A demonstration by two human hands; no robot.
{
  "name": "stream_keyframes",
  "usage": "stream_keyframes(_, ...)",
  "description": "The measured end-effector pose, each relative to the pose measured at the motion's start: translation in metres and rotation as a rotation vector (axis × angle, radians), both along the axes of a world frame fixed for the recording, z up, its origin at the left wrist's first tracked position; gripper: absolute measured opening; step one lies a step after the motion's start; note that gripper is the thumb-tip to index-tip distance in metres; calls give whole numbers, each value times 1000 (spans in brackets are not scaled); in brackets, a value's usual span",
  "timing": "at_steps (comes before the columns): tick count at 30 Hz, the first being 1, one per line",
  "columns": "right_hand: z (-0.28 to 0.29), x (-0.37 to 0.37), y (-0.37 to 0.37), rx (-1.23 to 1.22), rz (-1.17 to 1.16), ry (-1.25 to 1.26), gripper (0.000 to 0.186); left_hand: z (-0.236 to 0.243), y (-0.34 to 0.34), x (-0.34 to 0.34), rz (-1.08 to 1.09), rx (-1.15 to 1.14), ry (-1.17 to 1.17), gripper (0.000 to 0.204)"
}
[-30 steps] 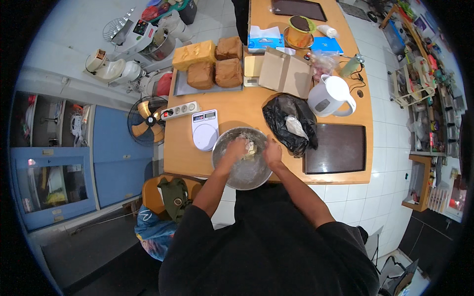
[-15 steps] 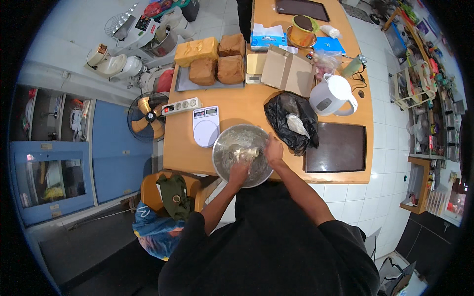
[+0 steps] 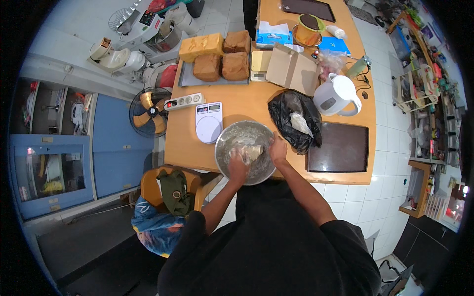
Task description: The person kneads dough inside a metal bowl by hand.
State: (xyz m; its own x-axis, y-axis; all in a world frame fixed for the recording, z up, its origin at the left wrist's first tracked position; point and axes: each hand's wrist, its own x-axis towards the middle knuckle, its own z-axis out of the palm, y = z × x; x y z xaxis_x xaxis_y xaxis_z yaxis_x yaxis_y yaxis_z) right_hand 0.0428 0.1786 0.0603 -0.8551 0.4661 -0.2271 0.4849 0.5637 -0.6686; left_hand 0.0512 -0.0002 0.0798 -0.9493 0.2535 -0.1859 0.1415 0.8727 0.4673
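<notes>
A round metal mixing bowl (image 3: 224,170) stands at the table's near edge, its inner wall smeared with pale residue. Inside lies a small lump of pale dough (image 3: 255,152). My left hand (image 3: 239,165) reaches into the bowl against the left side of the lump, its fingers apart and coated with dough. On the bowl's right rim, my right hand (image 3: 278,149) is closed, steadying it. Close by to the upper left is a white kitchen scale (image 3: 209,129) with a bare round plate.
Right of the bowl are a black plastic bag (image 3: 279,111) holding a small white bag, a dark baking tray (image 3: 340,150) and a white electric kettle (image 3: 335,93). Bread loaves (image 3: 207,66) sit on a tray behind. A power strip (image 3: 185,101) and a fan (image 3: 148,111) are left.
My left hand has shifted slightly left off the top of the dough, and its fingers have spread. More of the lump shows. My right hand stays on the rim; the whole view has shifted slightly.
</notes>
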Motion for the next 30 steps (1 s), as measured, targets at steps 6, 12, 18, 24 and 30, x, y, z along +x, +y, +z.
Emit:
stream_keyframes(6,7,-2,-8,41,33,20,16,-55,21,-9,160,29,-22,63)
stream_keyframes(12,4,-2,-7,11,-14,18,13,-88,55,8,-143,-245,90,51)
stream_keyframes(18,1,7,-10,2,-12,-6,16,-62,32,-6,-392,-380,206,36)
stream_keyframes(24,-3,6,-11,39,14,33,15,-106,11,-44,-542,-67,348,31)
stream_keyframes(30,3,2,-10,52,44,27,13,-139,4,-54,-364,-67,359,34)
